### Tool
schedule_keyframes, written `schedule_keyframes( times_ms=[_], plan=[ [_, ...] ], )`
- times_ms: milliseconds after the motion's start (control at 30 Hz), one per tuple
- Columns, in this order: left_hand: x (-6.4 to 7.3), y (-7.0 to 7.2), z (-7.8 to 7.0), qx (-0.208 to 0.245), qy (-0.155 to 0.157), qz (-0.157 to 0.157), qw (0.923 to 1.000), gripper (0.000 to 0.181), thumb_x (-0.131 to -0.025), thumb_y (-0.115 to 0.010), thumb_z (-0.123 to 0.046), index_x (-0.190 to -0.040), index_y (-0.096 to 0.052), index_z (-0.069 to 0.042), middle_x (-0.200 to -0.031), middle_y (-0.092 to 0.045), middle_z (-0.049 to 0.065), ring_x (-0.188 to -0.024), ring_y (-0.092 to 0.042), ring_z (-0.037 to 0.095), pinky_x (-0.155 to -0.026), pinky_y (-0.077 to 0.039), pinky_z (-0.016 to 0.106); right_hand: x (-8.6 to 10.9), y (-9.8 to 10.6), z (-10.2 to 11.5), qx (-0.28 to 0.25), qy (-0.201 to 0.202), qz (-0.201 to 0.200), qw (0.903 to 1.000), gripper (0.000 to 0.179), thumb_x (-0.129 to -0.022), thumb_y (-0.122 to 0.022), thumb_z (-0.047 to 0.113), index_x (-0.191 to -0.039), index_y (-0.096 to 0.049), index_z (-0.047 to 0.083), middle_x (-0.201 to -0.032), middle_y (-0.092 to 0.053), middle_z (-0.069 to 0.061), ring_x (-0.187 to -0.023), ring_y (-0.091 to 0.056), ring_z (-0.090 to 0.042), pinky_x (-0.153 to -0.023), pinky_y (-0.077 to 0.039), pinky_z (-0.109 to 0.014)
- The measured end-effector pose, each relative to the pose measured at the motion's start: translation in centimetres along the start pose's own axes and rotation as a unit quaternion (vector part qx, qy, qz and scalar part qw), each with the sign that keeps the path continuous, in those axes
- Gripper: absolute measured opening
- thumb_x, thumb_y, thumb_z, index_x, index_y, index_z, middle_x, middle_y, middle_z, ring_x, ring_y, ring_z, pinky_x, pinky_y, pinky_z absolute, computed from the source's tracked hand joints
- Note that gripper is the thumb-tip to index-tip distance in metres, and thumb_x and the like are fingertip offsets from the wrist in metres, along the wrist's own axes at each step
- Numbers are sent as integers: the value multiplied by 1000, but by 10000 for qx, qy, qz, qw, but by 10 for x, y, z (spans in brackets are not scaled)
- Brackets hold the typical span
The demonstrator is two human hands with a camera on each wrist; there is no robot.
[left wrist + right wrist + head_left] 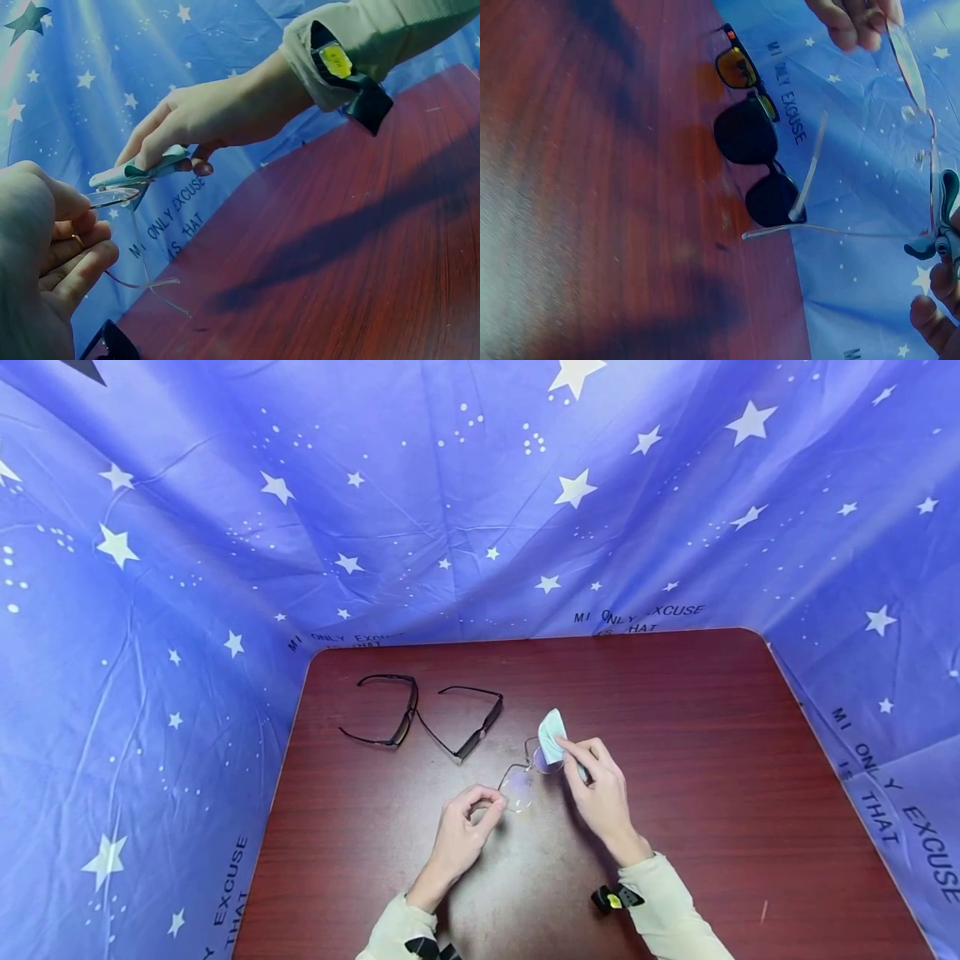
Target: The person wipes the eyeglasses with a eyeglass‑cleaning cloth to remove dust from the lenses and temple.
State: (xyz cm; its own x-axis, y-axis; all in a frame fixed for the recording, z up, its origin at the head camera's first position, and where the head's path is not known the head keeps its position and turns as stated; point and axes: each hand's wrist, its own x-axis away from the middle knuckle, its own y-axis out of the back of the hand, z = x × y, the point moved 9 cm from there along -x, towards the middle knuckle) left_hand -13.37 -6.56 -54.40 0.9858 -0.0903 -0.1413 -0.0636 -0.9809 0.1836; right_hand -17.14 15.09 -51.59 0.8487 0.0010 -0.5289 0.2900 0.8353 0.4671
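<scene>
Thin-framed eyeglasses with clear round lenses are held above the table. My left hand pinches them at one lens's outer edge, between thumb and forefinger. On the other lens, my right hand grips a pale green cloth folded about it, thumb and fingers pressing from both sides. In the left wrist view the cloth covers most of that far lens. The right wrist view shows both thin temples of the eyeglasses unfolded, pointing away from my hands.
Two dark-framed pairs lie on the reddish-brown table at the left: sunglasses with black lenses, and black glasses with yellowish lenses, temples open. A blue star-printed curtain hangs around the table's back and sides.
</scene>
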Motion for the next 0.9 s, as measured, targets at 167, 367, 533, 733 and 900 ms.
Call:
schedule_keyframes(
  times_ms=[167, 367, 533, 733, 900],
  plan=[
    [1, 0, 1, 97, 19, 29, 9999, 5, -95, -71, -8, -93, -75, -6, -89, -74, 7, -78, -73, 22, -79, -56, 22, 10, -8, 11, 100, 308, 350, 9989, 29, -93, -69, 1, -118, -77, 12, -96, -63, 1, -71, -54, -14, -62, -41, -20],
    [3, 0, 3, 130, -63, 13, 9999, 3, -93, -71, -3, -92, -74, -4, -90, -75, 9, -80, -71, 15, -79, -57, 22, 2, 0, 3, 378, 355, 89, 9986, 32, -90, -70, -3, -117, -78, 12, -94, -63, 0, -68, -52, -14, -59, -39, -22],
    [5, -1, 1, 111, -258, -56, 9996, 5, -91, -70, 6, -90, -72, 2, -90, -73, 16, -82, -67, 5, -78, -57, 19, -5, 8, -4, 398, 283, -177, 9987, 31, -89, -68, -7, -115, -78, 7, -91, -62, -4, -67, -50, -21, -60, -37, -24],
    [4, 1, -16, 200, -188, -57, 9996, 4, -90, -68, 10, -89, -70, 7, -90, -72, 20, -83, -68, 7, -78, -59, 23, 6, -3, 9, 65, 506, 256, 9984, 33, -89, -69, -4, -118, -77, 9, -93, -63, -1, -68, -54, -19, -61, -41, -20],
    [4, 4, -31, 299, -186, -75, 9994, 5, -91, -67, 10, -90, -70, 7, -90, -72, 21, -84, -69, 9, -77, -59, 24, 11, -7, 13, 143, 634, 420, 9970, 33, -89, -69, -1, -118, -78, 13, -95, -63, 2, -67, -53, -12, -59, -41, -19]
  ],
)
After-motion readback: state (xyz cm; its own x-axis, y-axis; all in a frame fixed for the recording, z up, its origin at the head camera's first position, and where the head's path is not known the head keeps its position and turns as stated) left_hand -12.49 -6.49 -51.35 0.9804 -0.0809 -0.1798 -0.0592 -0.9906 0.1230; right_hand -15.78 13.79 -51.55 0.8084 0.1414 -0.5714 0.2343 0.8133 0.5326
